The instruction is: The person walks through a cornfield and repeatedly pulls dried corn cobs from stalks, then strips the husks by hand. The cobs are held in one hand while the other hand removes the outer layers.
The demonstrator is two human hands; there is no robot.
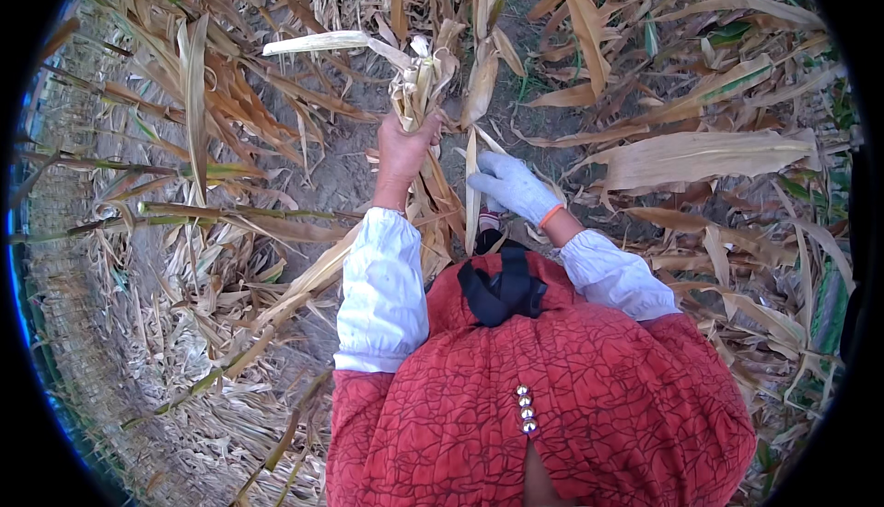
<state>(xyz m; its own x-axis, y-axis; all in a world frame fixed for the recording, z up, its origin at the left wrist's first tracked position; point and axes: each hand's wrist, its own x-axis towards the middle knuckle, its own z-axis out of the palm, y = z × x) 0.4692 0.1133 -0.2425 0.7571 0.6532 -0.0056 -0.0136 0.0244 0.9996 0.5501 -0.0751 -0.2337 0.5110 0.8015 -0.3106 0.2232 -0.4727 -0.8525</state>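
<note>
My bare left hand (pixel 409 151) is closed around a bunch of dry corn husk (pixel 416 85), whose pale, torn ends stick up above the fist. From its top a long, stiff husk strip (pixel 318 43) juts out to the left. Whether a cob sits inside the bunch is hidden. To the right and lower, my right hand (pixel 514 186) wears a pale knit glove with an orange band at the wrist. Its fingers are spread, with the tips at a narrow upright dry leaf (pixel 472 193); no grip on it shows.
Dry maize leaves (pixel 704 158) crowd in from the right. Cut or bent stalks (pixel 207 213) reach in from the left over bare soil (pixel 338 161) and leaf litter (pixel 186 369). A standing husk (pixel 480 89) hangs just beyond my hands. My shoe (pixel 492 239) shows below the glove.
</note>
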